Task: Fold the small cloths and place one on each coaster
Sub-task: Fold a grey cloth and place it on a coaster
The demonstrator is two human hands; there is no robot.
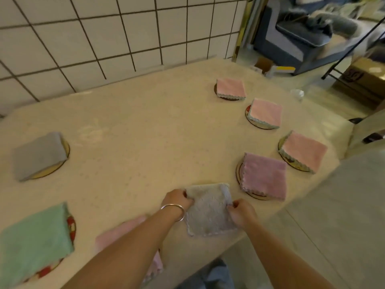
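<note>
A folded grey cloth (209, 209) lies near the table's front edge, over a coaster whose rim barely shows at its far side. My left hand (177, 200) pinches its left edge and my right hand (241, 211) pinches its right edge. Folded cloths sit on round coasters all around: several pink ones on the right, such as one at the back (230, 88) and a mauve one (264, 176) close to my right hand, a grey cloth (38, 155) at the left, and a green cloth (34, 243) at the near left. Another pink cloth (125, 232) lies partly hidden under my left forearm.
The beige table (145, 126) stands against a white tiled wall (104, 34). Beyond its right edge are the floor, a dark grey unit (302, 38) and a cardboard box (362, 80). A pale chair back (366, 130) stands at the table's right side.
</note>
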